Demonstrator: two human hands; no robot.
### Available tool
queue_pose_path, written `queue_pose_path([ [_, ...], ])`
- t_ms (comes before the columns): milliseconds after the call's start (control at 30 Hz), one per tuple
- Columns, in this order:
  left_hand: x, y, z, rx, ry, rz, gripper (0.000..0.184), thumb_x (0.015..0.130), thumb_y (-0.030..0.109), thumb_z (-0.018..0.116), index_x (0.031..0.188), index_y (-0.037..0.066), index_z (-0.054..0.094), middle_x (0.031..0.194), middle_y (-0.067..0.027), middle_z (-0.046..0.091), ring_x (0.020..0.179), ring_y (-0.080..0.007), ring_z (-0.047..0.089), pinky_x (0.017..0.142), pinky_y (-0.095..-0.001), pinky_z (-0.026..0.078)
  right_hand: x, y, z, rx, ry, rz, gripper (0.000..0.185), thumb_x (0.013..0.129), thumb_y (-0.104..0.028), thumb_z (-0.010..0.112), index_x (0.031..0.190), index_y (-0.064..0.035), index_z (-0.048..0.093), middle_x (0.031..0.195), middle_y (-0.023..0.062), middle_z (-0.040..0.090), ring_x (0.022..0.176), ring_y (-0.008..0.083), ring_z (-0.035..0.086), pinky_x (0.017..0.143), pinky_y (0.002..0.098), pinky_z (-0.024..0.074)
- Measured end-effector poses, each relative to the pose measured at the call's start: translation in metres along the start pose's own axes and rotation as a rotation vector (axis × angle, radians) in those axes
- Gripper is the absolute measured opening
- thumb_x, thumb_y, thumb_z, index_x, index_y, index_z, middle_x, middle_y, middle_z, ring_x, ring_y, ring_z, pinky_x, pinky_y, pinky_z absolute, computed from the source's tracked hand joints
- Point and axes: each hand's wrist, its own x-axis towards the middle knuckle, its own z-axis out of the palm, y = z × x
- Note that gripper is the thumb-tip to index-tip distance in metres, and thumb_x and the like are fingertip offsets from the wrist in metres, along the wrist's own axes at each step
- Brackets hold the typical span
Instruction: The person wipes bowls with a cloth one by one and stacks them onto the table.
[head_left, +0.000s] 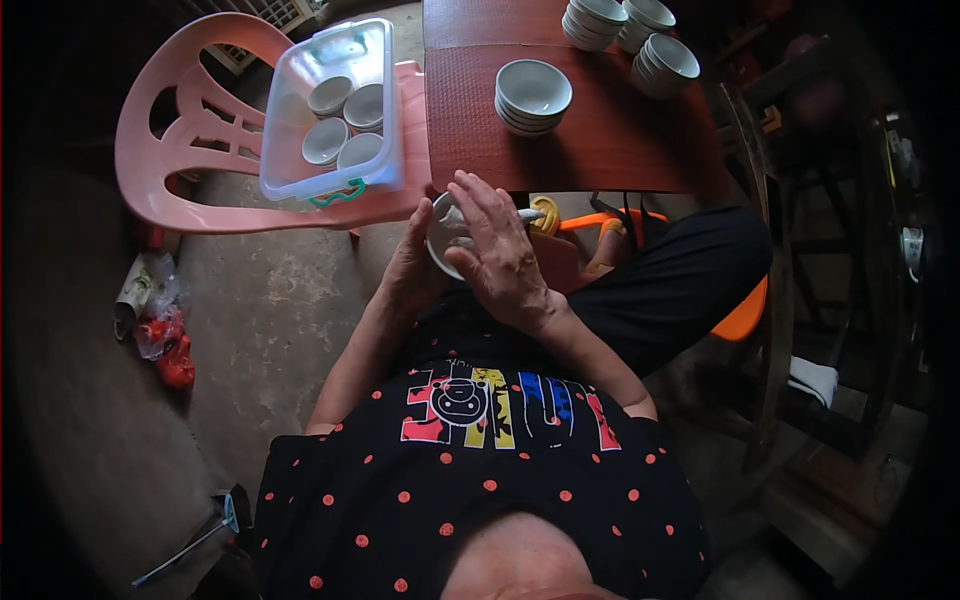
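Just in front of the table's near edge, my left hand [408, 262] holds a white bowl [437, 236] from its left side, thumb up along the rim. My right hand [497, 245] is over the bowl's opening with a pale cloth [529, 215] between its fingers, pressed inside the bowl. Part of the bowl is hidden behind the right hand. Beyond them a stack of white bowls [534, 90] stands on the red-brown table [460, 120].
More bowl stacks [668, 62] stand at the table's far right. On a pink chair [205, 215] at left sits a clear plastic box [285, 160] holding several bowls [326, 141]. Plastic bags [165, 330] lie on the floor at left. An orange stool [742, 312] is at right.
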Motion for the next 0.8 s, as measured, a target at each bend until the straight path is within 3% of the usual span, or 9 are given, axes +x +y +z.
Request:
queue_pose_path([
  [67, -0.002, 0.002, 0.006, 0.033, 0.056, 0.017, 0.057, 0.092, 0.052, 0.047, 0.13, 0.01, 0.049, 0.127, -0.0092, 0.056, 0.114, -0.0231, 0.055, 0.097, -0.0412, 0.044, -0.009, -0.006, 0.003, -0.07, -0.093, -0.017, 0.071, 0.089, -0.05, 0.051, 0.14, -0.0017, 0.037, 0.144, 0.0205, 0.035, 0.137, 0.0345, 0.03, 0.113, 0.0512, 0.0131],
  [233, -0.004, 0.009, 0.006, 0.126, 0.045, 0.111, 0.054, 0.091, 0.042, 0.055, 0.129, 0.006, 0.045, 0.122, -0.0116, 0.055, 0.111, -0.0219, 0.055, 0.097, -0.0382, 0.043, -0.023, -0.001, -0.001, -0.338, -0.404, -0.1, 0.066, 0.087, -0.044, 0.057, 0.135, 0.0001, 0.043, 0.136, 0.02, 0.046, 0.131, 0.0317, 0.039, 0.112, 0.0499, 0.0178],
  [367, -0.006, 0.007, 0.013, 0.454, 0.165, 0.339, 0.048, 0.089, 0.032, 0.059, 0.126, 0.006, 0.045, 0.113, -0.0101, 0.056, 0.101, -0.018, 0.056, 0.089, -0.0317, 0.046, -0.019, -0.008, -0.002, 0.055, -0.447, 0.015, 0.055, 0.093, -0.027, 0.056, 0.137, 0.0016, 0.041, 0.137, 0.0191, 0.045, 0.13, 0.0296, 0.041, 0.11, 0.0395, 0.0283],
  [433, -0.003, 0.004, 0.005, 0.637, 0.167, 0.484, 0.049, 0.087, 0.03, 0.06, 0.128, 0.008, 0.044, 0.112, -0.0082, 0.055, 0.101, -0.0153, 0.054, 0.086, -0.0282, 0.046, -0.012, -0.016, -0.005, 1.066, -0.313, 0.569, 0.053, 0.095, -0.021, 0.052, 0.139, 0.0035, 0.036, 0.138, 0.0171, 0.045, 0.13, 0.025, 0.043, 0.109, 0.0353, 0.0307],
  [500, -0.004, 0.004, 0.011, 0.709, 0.185, 0.548, 0.05, 0.087, 0.029, 0.06, 0.129, 0.008, 0.044, 0.111, -0.0081, 0.055, 0.1, -0.0149, 0.054, 0.087, -0.0283, 0.046, -0.011, -0.013, 0.001, 1.414, -0.163, 0.649, 0.052, 0.096, -0.016, 0.049, 0.141, 0.0041, 0.032, 0.14, 0.0147, 0.043, 0.128, 0.0219, 0.043, 0.107, 0.0304, 0.0325],
  [600, -0.003, 0.009, 0.011, 0.621, 0.191, 0.521, 0.051, 0.087, 0.033, 0.059, 0.127, 0.005, 0.044, 0.109, -0.009, 0.057, 0.099, -0.0164, 0.056, 0.087, -0.0302, 0.046, -0.015, -0.019, -0.001, 0.546, -0.342, 0.289, 0.053, 0.092, -0.013, 0.055, 0.14, -0.0017, 0.037, 0.134, 0.0169, 0.049, 0.127, 0.024, 0.046, 0.107, 0.0352, 0.0324],
  [633, -0.004, 0.013, 0.011, 0.493, 0.172, 0.44, 0.051, 0.087, 0.034, 0.059, 0.126, 0.004, 0.044, 0.11, -0.0097, 0.057, 0.1, -0.0175, 0.056, 0.087, -0.031, 0.046, -0.017, -0.016, 0.002, 0.544, -0.342, 0.291, 0.053, 0.092, -0.013, 0.055, 0.14, -0.0017, 0.037, 0.134, 0.0169, 0.049, 0.127, 0.024, 0.046, 0.107, 0.0352, 0.0324],
  [700, -0.004, 0.02, 0.007, 0.413, 0.175, 0.339, 0.052, 0.088, 0.037, 0.057, 0.125, 0.002, 0.044, 0.111, -0.0111, 0.058, 0.101, -0.0197, 0.057, 0.089, -0.0324, 0.046, -0.025, -0.003, 0.011, -0.035, -0.319, -0.094, 0.039, 0.086, -0.014, 0.061, 0.122, -0.0012, 0.052, 0.123, 0.0206, 0.055, 0.118, 0.0296, 0.053, 0.106, 0.0404, 0.0338],
  [800, -0.002, 0.022, 0.003, 0.368, 0.157, 0.244, 0.056, 0.087, 0.034, 0.059, 0.13, 0.004, 0.041, 0.115, -0.0118, 0.055, 0.107, -0.0208, 0.055, 0.095, -0.0334, 0.043, -0.025, 0.02, 0.019, -0.196, -0.241, -0.184, 0.034, 0.082, -0.009, 0.062, 0.115, -0.003, 0.054, 0.115, 0.0171, 0.06, 0.112, 0.0294, 0.057, 0.104, 0.0439, 0.0355],
])
